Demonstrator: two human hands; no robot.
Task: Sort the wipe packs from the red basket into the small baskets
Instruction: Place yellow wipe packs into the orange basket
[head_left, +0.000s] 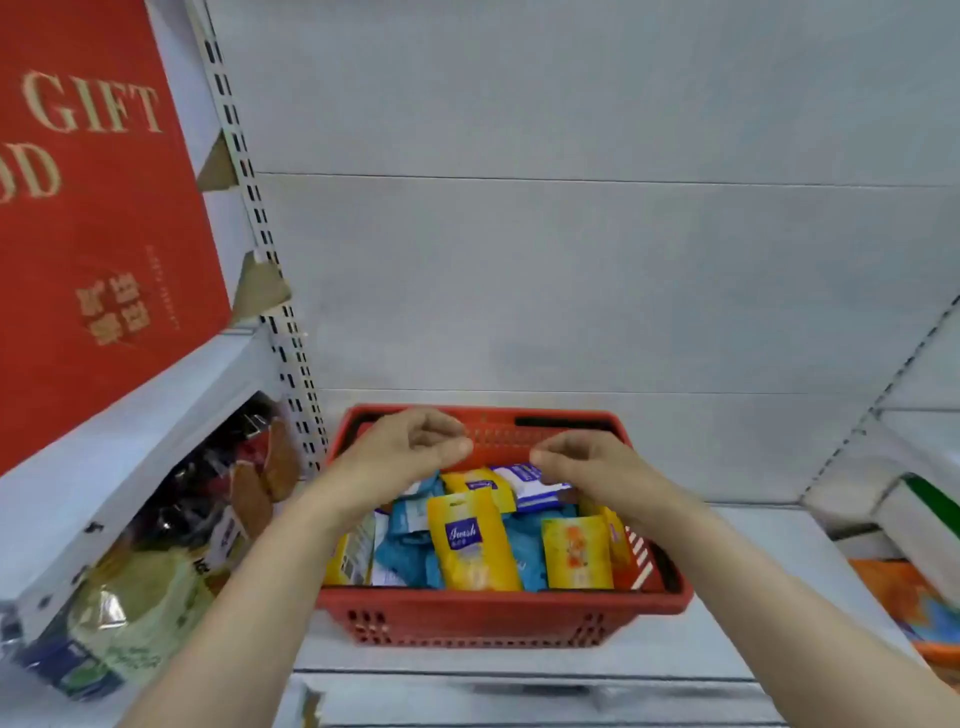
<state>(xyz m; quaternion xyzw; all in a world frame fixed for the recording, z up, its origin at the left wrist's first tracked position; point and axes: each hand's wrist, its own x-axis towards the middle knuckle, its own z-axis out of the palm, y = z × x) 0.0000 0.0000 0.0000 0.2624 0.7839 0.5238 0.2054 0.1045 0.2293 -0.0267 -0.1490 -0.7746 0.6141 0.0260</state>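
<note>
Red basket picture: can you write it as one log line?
left hand: over red basket, empty | right hand: over basket, empty | wipe packs: unsorted

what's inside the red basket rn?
The red basket holds a loose pile of wipe packs: yellow packs, blue packs and a white-and-blue pack. Both hands hover above the far end. Lower layers and the basket floor are covered.

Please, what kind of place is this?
Probably a shop aisle: white shelving with slotted uprights, a red gift box on the left shelf, and a red basket of wipe packs.
</note>
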